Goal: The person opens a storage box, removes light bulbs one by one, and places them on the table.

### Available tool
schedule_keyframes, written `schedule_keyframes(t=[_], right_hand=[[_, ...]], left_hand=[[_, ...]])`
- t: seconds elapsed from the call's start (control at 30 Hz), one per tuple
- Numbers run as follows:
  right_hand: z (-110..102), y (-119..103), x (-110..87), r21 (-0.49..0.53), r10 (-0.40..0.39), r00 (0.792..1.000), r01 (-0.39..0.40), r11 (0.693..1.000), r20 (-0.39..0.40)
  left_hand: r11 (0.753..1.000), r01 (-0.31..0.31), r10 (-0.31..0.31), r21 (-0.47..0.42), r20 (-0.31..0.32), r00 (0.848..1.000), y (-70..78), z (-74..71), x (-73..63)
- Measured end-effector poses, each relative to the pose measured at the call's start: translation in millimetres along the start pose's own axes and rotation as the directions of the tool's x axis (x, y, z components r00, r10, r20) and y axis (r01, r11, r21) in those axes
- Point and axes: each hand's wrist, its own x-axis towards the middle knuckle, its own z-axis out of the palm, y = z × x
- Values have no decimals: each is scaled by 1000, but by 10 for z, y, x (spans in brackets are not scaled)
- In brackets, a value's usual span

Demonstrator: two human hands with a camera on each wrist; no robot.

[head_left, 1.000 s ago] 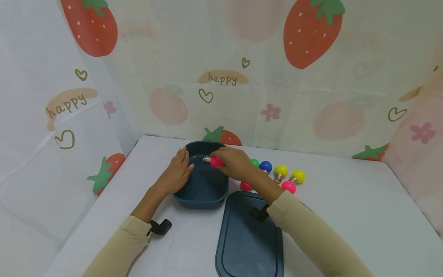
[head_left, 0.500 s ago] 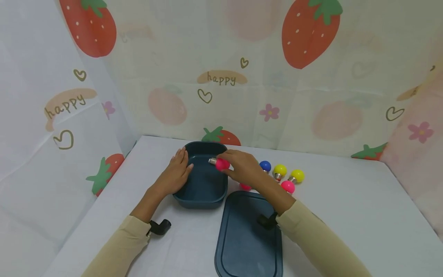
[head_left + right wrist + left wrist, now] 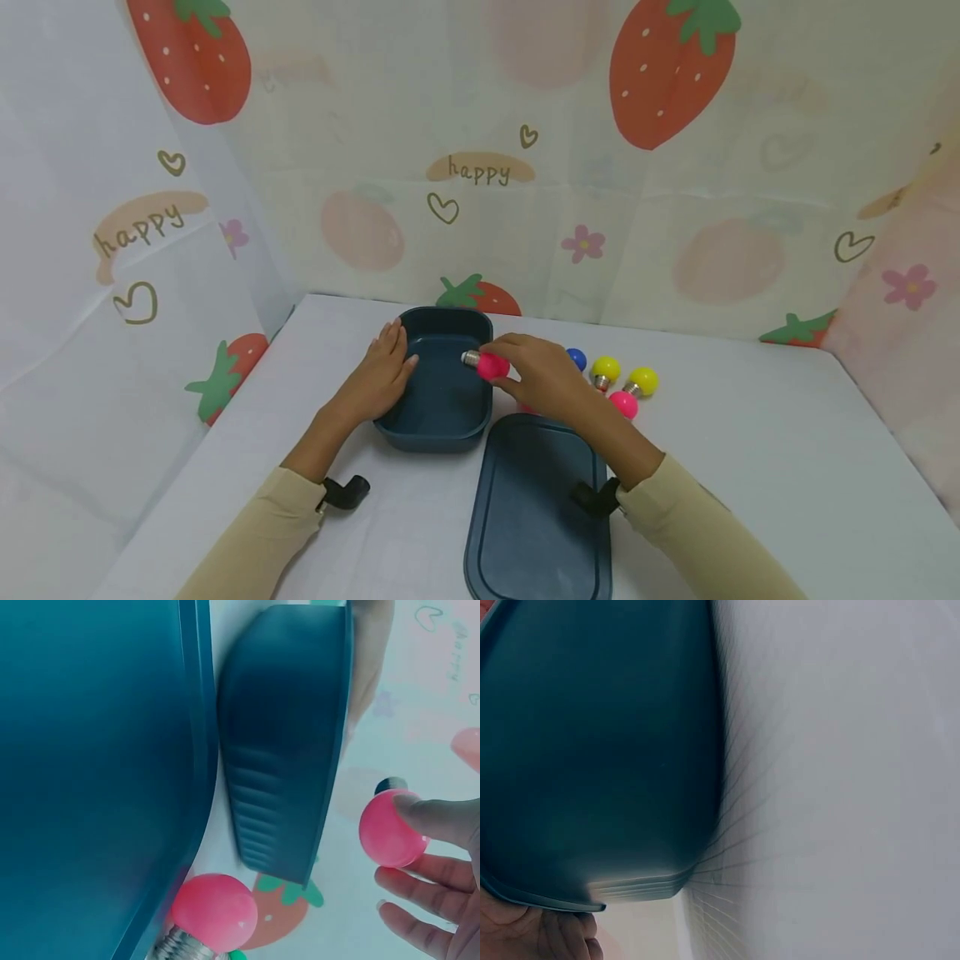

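My left hand (image 3: 381, 379) rests on the left rim of a dark blue plastic box (image 3: 438, 439), fingers straight and pointing away from me. My right hand (image 3: 546, 377) pinches a pink light bulb (image 3: 492, 366) by its round part, above the box's right rim. Its metal screw base points left over the box. In the right wrist view, thumb and fingers are on the pink globe, held apart from the box wall (image 3: 289, 765). The left wrist view shows the box's outer side (image 3: 607, 750) and a few fingers (image 3: 570, 934) at its rim.
Right of the box lie a blue bulb (image 3: 577, 358), two yellow bulbs (image 3: 606, 369) and a pink bulb (image 3: 623, 406). Another pink bulb (image 3: 216, 911) is partly hidden by my right hand in the head view. A dark blue lid (image 3: 542, 525) lies nearer me on the white table.
My right hand has moved right and slightly toward me with the pink bulb, from over the box's inside to its right rim. The green bulb is now hidden. My left hand stays put.
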Motion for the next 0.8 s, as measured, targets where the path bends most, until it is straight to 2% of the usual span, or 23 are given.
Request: schedule_keyframes(t=[0.47, 0.8], right_hand=[[-156, 130, -327, -59, 23, 998, -26, 998, -59], [-232, 258, -555, -56, 61, 994, -66, 996, -92]], left_hand=[[1000, -24, 24, 0, 20, 1000, 30, 9, 72], [1000, -18, 19, -13, 22, 1000, 19, 16, 10]])
